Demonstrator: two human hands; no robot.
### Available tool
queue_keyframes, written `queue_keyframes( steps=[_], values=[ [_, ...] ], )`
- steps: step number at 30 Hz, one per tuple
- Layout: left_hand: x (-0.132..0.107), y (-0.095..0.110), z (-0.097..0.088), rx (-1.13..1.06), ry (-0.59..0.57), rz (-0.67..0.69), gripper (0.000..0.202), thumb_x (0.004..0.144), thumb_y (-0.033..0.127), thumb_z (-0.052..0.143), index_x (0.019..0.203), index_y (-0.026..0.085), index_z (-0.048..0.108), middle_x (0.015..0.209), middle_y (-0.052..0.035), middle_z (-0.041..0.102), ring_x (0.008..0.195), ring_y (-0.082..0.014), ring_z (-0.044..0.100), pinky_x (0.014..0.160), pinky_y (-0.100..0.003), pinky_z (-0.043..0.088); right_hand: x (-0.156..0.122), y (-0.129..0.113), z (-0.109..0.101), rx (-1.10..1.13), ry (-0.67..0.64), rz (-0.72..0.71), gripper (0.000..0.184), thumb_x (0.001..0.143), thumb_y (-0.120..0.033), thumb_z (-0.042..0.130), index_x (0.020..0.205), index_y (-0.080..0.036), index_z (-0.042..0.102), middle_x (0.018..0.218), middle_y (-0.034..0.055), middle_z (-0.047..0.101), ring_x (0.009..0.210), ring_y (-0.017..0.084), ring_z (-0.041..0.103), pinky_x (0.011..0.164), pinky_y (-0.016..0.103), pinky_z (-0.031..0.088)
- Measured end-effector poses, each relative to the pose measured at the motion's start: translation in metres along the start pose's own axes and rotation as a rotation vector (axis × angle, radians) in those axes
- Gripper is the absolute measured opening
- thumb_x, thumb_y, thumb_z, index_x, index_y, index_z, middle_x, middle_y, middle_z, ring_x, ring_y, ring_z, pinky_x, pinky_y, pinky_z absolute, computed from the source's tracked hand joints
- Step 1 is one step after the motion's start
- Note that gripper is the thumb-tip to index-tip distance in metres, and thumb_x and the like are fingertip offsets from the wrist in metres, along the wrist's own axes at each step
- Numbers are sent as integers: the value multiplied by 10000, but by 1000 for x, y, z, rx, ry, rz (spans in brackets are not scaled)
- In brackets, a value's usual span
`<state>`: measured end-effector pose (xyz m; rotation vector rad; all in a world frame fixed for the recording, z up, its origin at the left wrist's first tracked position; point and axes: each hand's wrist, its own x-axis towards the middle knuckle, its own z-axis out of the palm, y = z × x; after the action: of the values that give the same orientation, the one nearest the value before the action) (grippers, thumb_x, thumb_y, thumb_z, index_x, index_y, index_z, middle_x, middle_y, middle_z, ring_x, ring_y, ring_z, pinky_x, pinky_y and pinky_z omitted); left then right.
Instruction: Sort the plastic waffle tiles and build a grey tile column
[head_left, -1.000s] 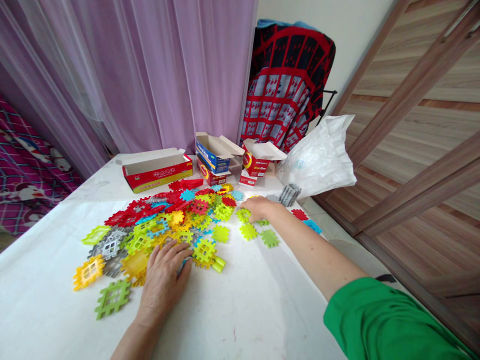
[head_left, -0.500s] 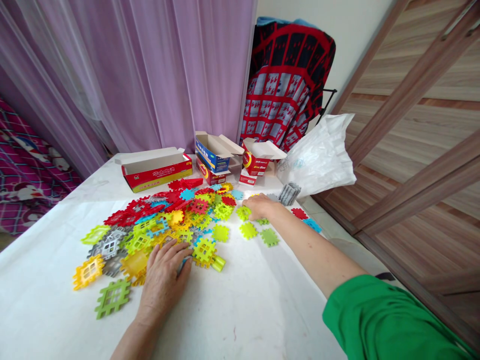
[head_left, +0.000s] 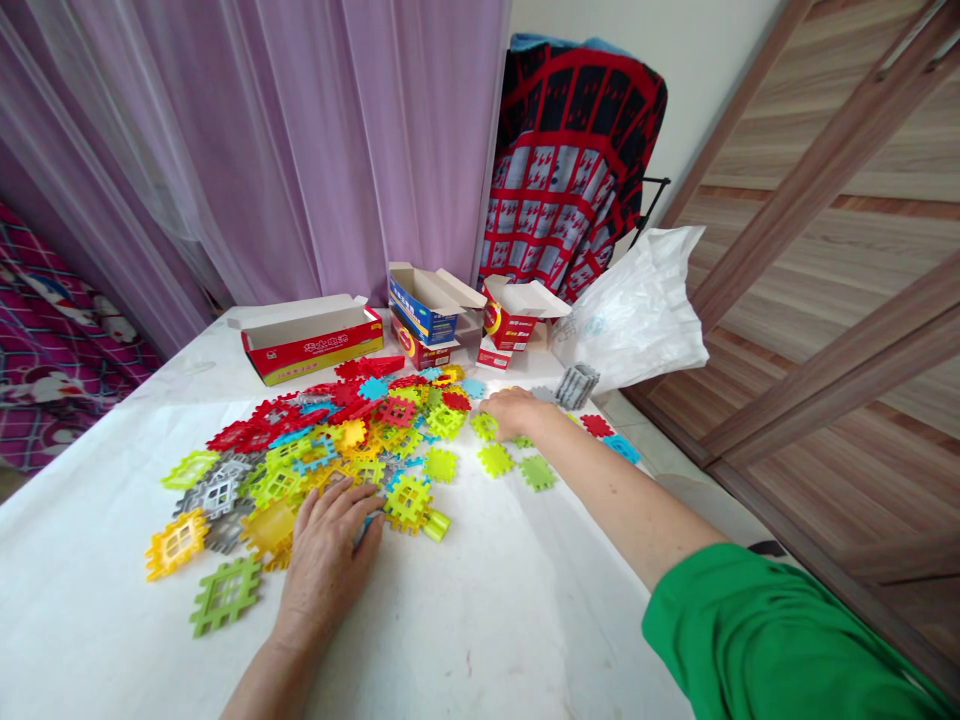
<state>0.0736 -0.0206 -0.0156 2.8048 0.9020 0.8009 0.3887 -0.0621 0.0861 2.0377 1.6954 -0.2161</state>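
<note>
A heap of flat plastic interlocking tiles [head_left: 330, 445] in red, yellow, green, grey and blue is spread over the white table [head_left: 487, 620]. My left hand [head_left: 326, 560] lies flat, fingers stretched, on tiles at the heap's near edge. My right hand [head_left: 514, 412] reaches to the heap's far right, fingers curled down over small lime-green tiles [head_left: 495, 458]; what they grip is hidden. A green sleeve [head_left: 757, 645] covers my right upper arm.
Open cardboard boxes stand at the table's back: a long red box [head_left: 311, 340], a blue box [head_left: 427, 310] and a small red box [head_left: 510, 320]. A white plastic bag [head_left: 637, 315] lies at the right edge, a grey tile stack [head_left: 577, 385] beside it. Purple curtains hang behind.
Almost nothing has changed; my right hand has shifted a little over the lime-green tiles. My left hand has stayed flat on the heap.
</note>
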Motion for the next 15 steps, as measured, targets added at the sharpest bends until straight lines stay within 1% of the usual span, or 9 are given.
queue_keyframes(
  steps=[3, 7, 15],
  values=[
    [0, 0, 1, 0, 6, -1, 253, 903, 367, 495, 997, 320, 725, 1120, -10, 746, 1155, -299, 618, 1021, -544, 374, 0, -2, -2, -10, -5, 8, 538, 738, -288, 722, 1263, -225, 623, 1261, 131, 657, 1173, 308, 601, 951, 365, 458],
    [-1, 0, 1, -7, 21, 1, 247, 895, 366, 509, 989, 319, 732, 1115, -17, 747, 1147, -290, 622, 1038, -523, 371, -1, -5, -4, -20, -20, 30, 515, 750, -287, 720, 1248, -190, 634, 1237, 156, 667, 1144, 314, 620, 932, 366, 467],
    [-1, -1, 2, 3, 29, 9, 249, 899, 360, 504, 994, 316, 729, 1114, -17, 748, 1152, -304, 622, 1016, -549, 387, -1, -6, -4, -26, -18, 43, 502, 727, -306, 746, 1210, -197, 664, 1200, 146, 689, 1115, 306, 642, 919, 351, 477]
  ],
)
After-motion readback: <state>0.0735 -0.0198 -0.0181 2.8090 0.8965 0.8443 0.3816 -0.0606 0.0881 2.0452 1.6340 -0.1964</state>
